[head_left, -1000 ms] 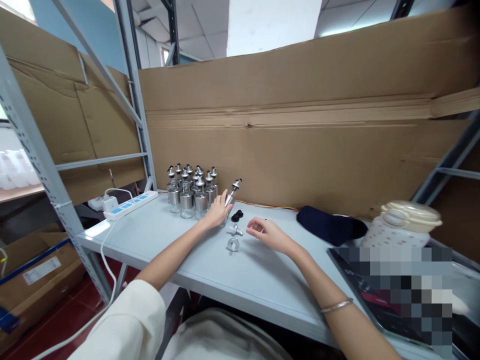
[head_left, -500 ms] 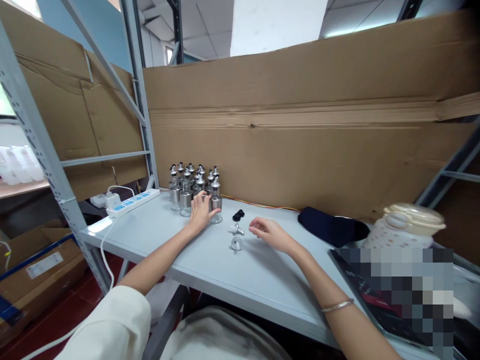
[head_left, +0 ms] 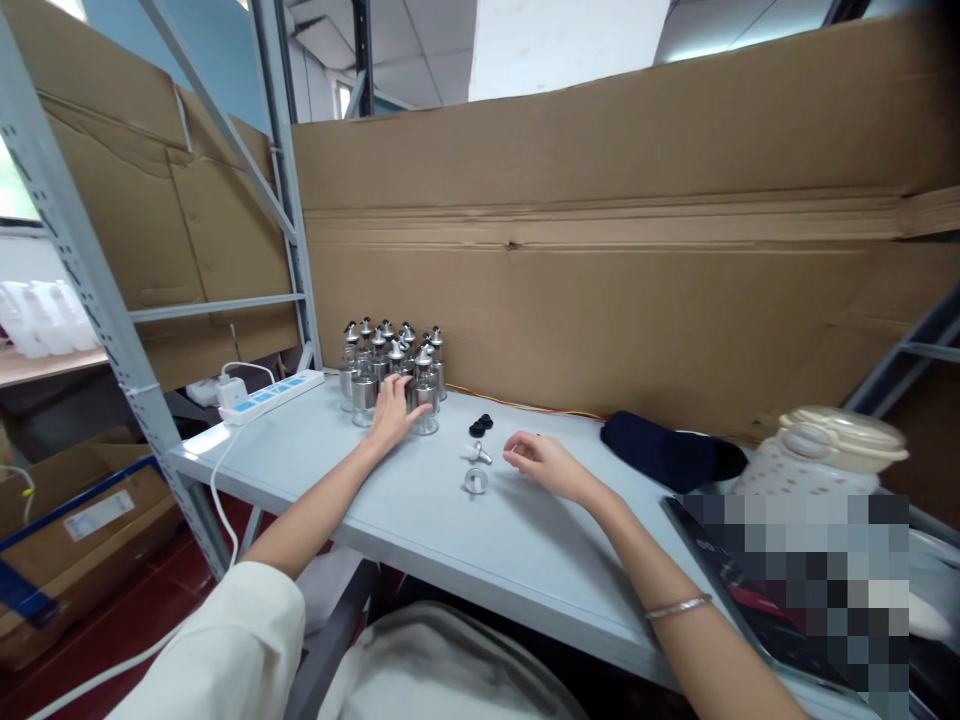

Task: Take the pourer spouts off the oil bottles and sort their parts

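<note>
Glass bottles (head_left: 364, 390) with metal sleeves and silver pourer tops stand upright in a tight cluster at the table's back left. My left hand (head_left: 393, 412) is spread against the front of the cluster, its thumb across the lower part of the front right bottle (head_left: 426, 385). The hand partly hides the bottles behind it. My right hand (head_left: 551, 465) hovers over the table with loosely bent fingers and nothing visible in them. Just left of it lie a small pourer piece (head_left: 480, 453), a round clear and silver part (head_left: 475, 482) and black caps (head_left: 480, 426).
A white power strip (head_left: 277, 395) lies along the table's left edge. At the right are a dark blue cloth item (head_left: 667, 450), a cream lidded jug (head_left: 825, 450) and a dark flat object (head_left: 739, 575), partly pixelated. A cardboard wall (head_left: 600, 310) closes off the back.
My left hand has shifted slightly left, and the front right bottle has moved left with it, closer to the others. My right hand stays nearly in place. The view has shifted a little.
</note>
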Demonstrator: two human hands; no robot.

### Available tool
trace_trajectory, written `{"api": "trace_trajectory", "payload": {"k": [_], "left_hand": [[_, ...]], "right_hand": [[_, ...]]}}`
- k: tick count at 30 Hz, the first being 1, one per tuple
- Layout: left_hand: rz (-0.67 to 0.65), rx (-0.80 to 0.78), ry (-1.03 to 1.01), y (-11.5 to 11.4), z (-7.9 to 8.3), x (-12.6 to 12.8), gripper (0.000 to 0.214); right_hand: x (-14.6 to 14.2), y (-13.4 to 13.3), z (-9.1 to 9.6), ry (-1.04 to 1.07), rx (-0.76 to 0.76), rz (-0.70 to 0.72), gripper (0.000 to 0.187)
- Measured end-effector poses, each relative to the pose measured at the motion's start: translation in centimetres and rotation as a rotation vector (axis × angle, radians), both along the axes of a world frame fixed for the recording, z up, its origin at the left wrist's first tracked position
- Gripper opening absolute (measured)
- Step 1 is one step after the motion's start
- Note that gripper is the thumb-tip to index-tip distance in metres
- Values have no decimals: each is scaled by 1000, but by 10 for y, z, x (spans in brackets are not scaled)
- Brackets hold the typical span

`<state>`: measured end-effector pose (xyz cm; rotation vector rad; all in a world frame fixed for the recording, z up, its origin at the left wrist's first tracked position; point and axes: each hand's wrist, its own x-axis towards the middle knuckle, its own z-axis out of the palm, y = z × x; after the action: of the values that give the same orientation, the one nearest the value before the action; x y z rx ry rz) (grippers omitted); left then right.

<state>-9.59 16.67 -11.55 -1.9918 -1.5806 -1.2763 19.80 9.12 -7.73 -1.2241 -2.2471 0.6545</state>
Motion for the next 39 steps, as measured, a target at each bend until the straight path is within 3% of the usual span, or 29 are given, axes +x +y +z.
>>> {"api": "trace_trajectory", "payload": {"k": [2, 5, 7, 10, 17, 20, 24, 32, 39], "left_hand": [[48, 96, -66, 0, 5, -10, 58], [276, 197, -239, 1, 9, -31, 60], [399, 148, -311, 3, 8, -44, 64], [469, 13, -343, 7, 0, -56, 67], [408, -261, -333, 14, -14, -60, 66], [353, -232, -394, 13, -12, -57, 69], [213, -145, -304, 9, -8, -51, 89], [90, -39, -271, 8, -8, -45, 92], [103, -67, -142, 2, -4, -28, 103]], "right_hand": [[0, 1, 0, -2, 9, -1, 21], [0, 0, 0, -16, 19, -7, 20], [0, 0, 0, -35, 27, -8, 20], [0, 0, -1, -60, 44, -11, 19], [2, 3, -3, -87, 63, -14, 20], [2, 2, -3, -98, 62, -16, 21], [2, 8, -8, -102, 127, -16, 19], [-23, 61, -22, -134, 245, -61, 34], [-53, 82, -32, -149, 303, -15, 33]]}}
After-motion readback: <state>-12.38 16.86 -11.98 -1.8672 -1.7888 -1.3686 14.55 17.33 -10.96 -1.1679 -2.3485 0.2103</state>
